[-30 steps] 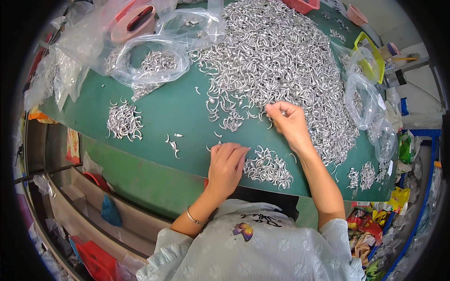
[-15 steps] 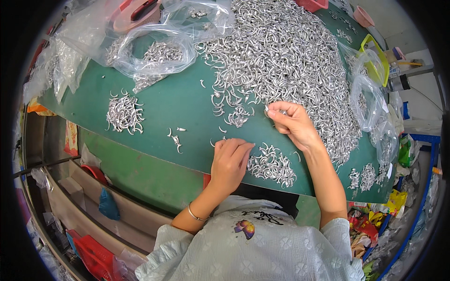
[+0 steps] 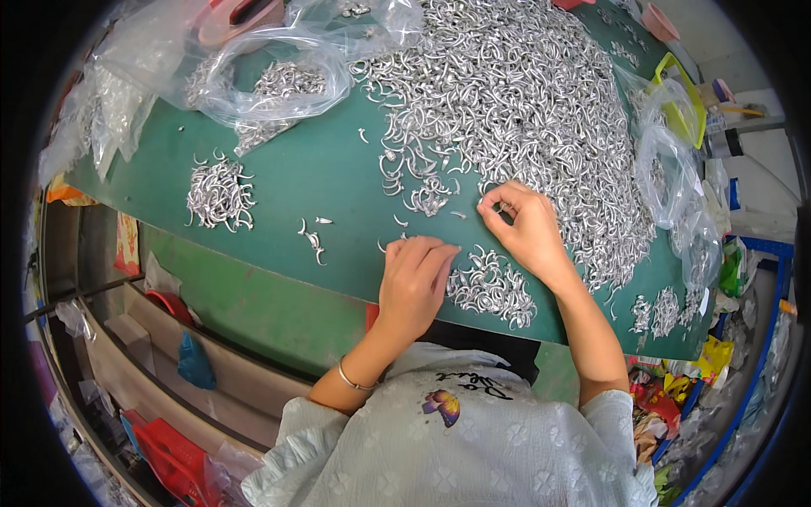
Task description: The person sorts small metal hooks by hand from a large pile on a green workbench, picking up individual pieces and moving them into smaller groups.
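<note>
Small curved silver metal pieces lie all over the green table. My left hand (image 3: 412,283) rests at the near edge with its fingers bent and pressed together. Something tiny and pale shows at its fingertips, too small to make out. Right beside it is a small pile of curved pieces (image 3: 492,291). At the lower edge of the large heap (image 3: 515,93), my right hand (image 3: 525,226) has thumb and forefinger brought together, with no piece visible between them. A single blurred silver piece (image 3: 458,215) is just left of those fingertips. A looser cluster (image 3: 427,196) lies farther left.
A separate pile (image 3: 220,194) sits on the left, with a few stray pieces (image 3: 313,240) nearer. Clear plastic bags holding pieces (image 3: 287,80) stand behind it; other bags (image 3: 667,182) line the right edge beside a yellow-green basket (image 3: 680,100). Small piles (image 3: 666,311) lie front right.
The silver piece between my right fingertips has left them, and a blurred piece now appears just to their left. My left hand has barely moved. The view has shifted slightly.
</note>
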Motion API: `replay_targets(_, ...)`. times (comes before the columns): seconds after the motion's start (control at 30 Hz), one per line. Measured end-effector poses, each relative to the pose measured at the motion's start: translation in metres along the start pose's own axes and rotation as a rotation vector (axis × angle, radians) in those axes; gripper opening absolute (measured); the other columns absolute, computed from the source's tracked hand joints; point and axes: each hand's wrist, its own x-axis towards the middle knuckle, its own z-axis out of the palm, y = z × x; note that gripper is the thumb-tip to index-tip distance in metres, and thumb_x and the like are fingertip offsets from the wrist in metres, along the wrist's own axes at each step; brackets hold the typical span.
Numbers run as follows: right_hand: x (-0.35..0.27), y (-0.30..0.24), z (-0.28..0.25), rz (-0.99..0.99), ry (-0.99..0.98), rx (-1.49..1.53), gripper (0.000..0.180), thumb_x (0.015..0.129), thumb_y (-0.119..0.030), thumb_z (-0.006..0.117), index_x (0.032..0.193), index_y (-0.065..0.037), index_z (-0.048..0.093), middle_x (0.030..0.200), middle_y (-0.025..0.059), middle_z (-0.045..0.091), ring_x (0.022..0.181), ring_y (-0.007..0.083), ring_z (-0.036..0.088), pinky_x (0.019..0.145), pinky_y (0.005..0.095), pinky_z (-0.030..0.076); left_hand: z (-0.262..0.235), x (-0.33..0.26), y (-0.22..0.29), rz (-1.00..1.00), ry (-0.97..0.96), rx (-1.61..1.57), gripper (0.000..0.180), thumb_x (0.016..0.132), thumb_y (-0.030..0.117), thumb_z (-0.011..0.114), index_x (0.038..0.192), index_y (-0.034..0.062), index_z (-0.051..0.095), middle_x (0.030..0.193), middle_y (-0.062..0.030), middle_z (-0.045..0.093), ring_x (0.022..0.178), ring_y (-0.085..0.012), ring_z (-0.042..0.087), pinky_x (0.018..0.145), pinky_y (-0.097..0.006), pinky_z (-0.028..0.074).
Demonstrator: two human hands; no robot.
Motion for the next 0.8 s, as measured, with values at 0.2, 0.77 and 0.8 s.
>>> replay_targets(0.2, -0.010, -0.014, -0.007, -0.033, -0.185, 0.042, 0.010, 0.080, -0.011, 0.070, 0.085, -0.002, 0.068, 0.082, 0.0113, 0.065, 0.065, 0.0266, 0.062, 0.059, 0.0373, 0.047, 0.000, 0.000, -0.001, 0.019, -0.006, 0.014, 0.021, 0.077, -0.001, 0.071, 0.097, 0.0050, 0.066, 0.088, -0.0050, 0.061, 0.080, -0.0225, 0.059, 0.076, -0.036, 0.040)
replay_targets(0.77, 0.004, -0.005, 0.003, -0.143, -0.095, -0.030, 0.013, 0.081, -0.017, 0.073, 0.086, -0.005, 0.070, 0.080, 0.0109, 0.064, 0.068, 0.0307, 0.062, 0.062, 0.0423, 0.048, -0.005, 0.000, -0.007, 0.027, -0.155, -0.050, 0.034, 0.071, -0.010, 0.060, 0.103, -0.0023, 0.065, 0.104, -0.0106, 0.060, 0.087, -0.0270, 0.058, 0.077, -0.037, 0.046)
replay_targets(0.8, 0.004, 0.000, -0.002, -0.110, -0.102, 0.009, 0.013, 0.083, -0.016, 0.072, 0.088, -0.004, 0.070, 0.077, 0.0097, 0.062, 0.061, 0.0238, 0.058, 0.059, 0.0377, 0.046, -0.004, 0.001, -0.007, 0.015, -0.147, -0.063, 0.033, 0.072, -0.011, 0.059, 0.104, -0.0029, 0.065, 0.104, -0.0112, 0.060, 0.088, -0.0277, 0.059, 0.078, -0.037, 0.047)
